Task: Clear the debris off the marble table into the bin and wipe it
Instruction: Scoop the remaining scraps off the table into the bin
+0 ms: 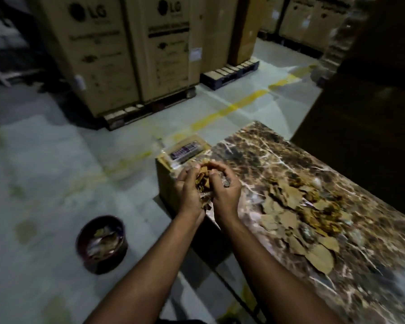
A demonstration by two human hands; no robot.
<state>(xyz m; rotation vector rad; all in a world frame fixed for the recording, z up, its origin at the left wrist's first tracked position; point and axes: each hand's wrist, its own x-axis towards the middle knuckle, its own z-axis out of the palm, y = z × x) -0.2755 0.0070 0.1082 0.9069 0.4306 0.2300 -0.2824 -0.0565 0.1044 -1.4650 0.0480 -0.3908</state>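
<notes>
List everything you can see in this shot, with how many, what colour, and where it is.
Marble table: one, brown with white veins, right.
Dry leaves: a pile, tan, on the table.
Bin: one, dark, on the floor at left, holding debris.
Small box: one, tan, at the table's far end.
Large cartons: several, tan, on pallets behind.
Floor line: one, yellow.
Left hand: holds leaves.
Right hand: cupped around the same handful.
</notes>
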